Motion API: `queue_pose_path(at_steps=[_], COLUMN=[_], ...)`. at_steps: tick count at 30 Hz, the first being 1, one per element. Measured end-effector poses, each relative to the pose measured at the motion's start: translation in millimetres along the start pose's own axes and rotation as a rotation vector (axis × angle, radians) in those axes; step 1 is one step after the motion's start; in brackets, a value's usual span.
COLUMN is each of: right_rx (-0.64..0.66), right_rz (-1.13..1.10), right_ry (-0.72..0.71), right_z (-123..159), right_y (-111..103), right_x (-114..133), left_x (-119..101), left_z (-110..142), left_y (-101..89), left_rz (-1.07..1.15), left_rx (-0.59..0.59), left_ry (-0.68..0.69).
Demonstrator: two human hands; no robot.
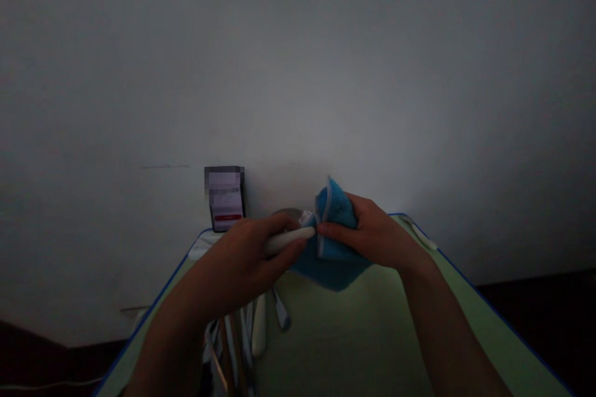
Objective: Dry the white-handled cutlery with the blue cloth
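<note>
My left hand is closed around a utensil's smooth white handle, whose tip points right toward the cloth. What kind of utensil it is cannot be made out, as its other end is hidden. A blue cloth with a pale stitched edge is gripped by my right hand, thumb in front and fingers behind. Part of the cloth is folded up, and a lower corner hangs over the table. Both hands are close together above the table's far end, with the handle tip at the cloth's edge.
Several utensils with wooden, metal and white handles lie below my left forearm on the green table. A phone leans on the wall at the back left. Another white-handled utensil lies along the right edge.
</note>
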State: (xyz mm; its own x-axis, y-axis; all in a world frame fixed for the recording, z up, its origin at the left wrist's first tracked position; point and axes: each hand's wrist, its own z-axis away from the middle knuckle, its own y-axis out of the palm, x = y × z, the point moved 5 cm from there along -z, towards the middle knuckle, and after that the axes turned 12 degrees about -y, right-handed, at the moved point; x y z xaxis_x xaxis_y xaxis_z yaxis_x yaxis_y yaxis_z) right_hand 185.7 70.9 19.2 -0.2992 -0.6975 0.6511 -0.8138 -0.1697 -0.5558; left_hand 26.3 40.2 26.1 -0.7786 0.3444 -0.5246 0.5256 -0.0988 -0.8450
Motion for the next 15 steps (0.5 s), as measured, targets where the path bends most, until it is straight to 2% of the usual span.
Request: queue_pose_path(at_steps=[15], right_rx=[0.002], right_rz=[0.01], right_ry=[0.009], right_z=[0.1], right_y=[0.1], right_x=[-1.5], left_x=[-1.1], left_z=[0.1], left_y=[0.3], left_rz=[-0.011], left_rx=[0.005], left_ry=[-0.01])
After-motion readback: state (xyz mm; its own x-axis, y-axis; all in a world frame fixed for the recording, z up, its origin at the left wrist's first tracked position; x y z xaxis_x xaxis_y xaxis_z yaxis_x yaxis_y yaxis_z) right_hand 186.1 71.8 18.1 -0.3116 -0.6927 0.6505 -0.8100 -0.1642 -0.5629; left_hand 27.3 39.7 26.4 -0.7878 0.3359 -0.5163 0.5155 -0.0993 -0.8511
